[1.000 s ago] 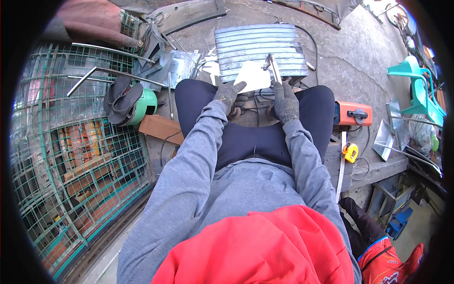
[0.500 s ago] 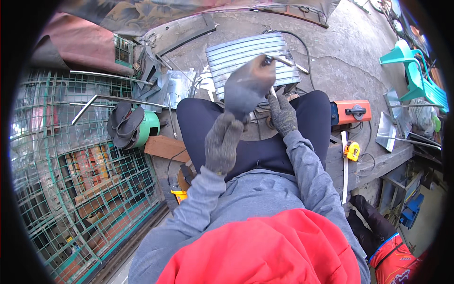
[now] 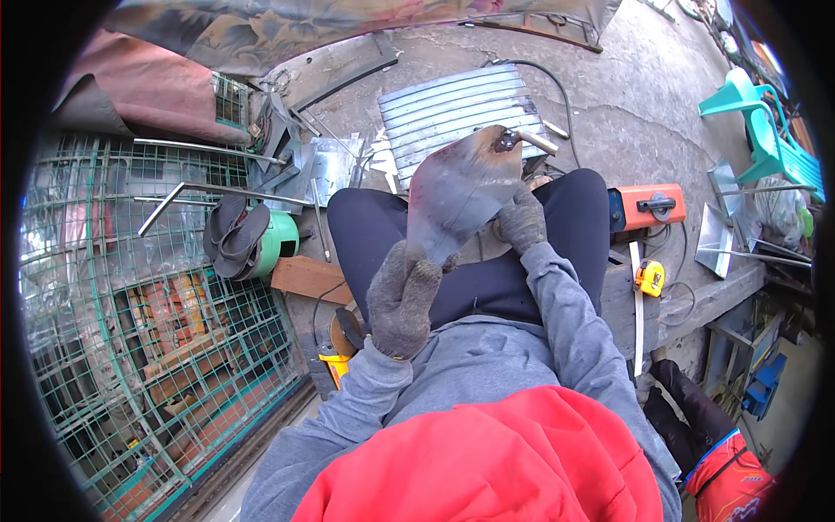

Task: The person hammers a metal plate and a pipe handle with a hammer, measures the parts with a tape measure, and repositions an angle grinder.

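As I watch the metal plate (image 3: pixel 461 191): white a second ago, it now shows me its dark, burnt face, just above the frame's middle.
Left hand (image 3: pixel 402 300): holding its lower edge.
Right hand (image 3: pixel 524 222): curled beside it; I can't tell what it grips.

The sheet (image 3: pixel 461 196) is grey blotched with brown, the gloved hands (image 3: pixel 403 304) dark grey, the tape measure (image 3: pixel 650 277) yellow.
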Tool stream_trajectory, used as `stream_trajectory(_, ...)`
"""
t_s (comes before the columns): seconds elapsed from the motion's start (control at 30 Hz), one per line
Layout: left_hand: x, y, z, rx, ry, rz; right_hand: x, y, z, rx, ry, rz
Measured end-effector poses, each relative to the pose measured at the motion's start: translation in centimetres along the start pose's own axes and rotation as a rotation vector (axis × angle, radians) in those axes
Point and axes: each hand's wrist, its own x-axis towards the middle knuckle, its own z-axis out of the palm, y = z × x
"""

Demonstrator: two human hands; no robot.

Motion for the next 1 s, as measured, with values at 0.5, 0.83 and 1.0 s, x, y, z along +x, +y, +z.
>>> stream_trajectory(0.5, 1.3, -2.9, -0.2, -0.770, -0.504, -0.648, -8.6, -14.4, -9.6, 0.744, -0.346, 0.126)
stream_trajectory(0.83, 2.0, -0.3, 0.9, -0.574, -0.572, -0.411, -9.4, -16.0, -7.9, 0.210, -0.220, -0.249)
stream_trajectory(1.0, 2.6, -1.2, 3.0, -0.809, -0.523, -0.132, -9.9, -15.7, -7.1, 0.080, 0.039, -0.491)
